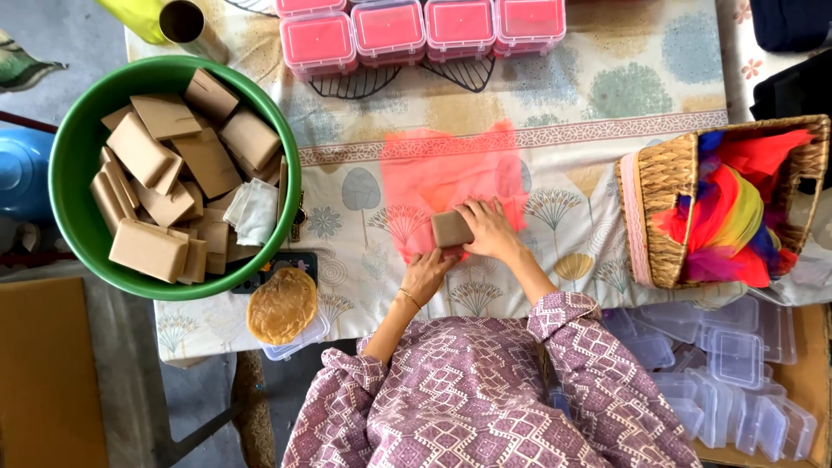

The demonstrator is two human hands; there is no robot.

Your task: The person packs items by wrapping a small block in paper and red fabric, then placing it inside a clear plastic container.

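Green bowl [74,227] of tan blocks at left. Centre frame: left hand [426,274] and right hand [490,227] both closed on one tan block [451,229], over pink sheet [451,178] on patterned tablecloth [607,95]. Wicker basket [663,208] of bright cloth at right.

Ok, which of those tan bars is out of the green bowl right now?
The single tan bar lying on the pink tissue sheet, held between the left hand and right hand. All the other bars are piled in the green bowl.
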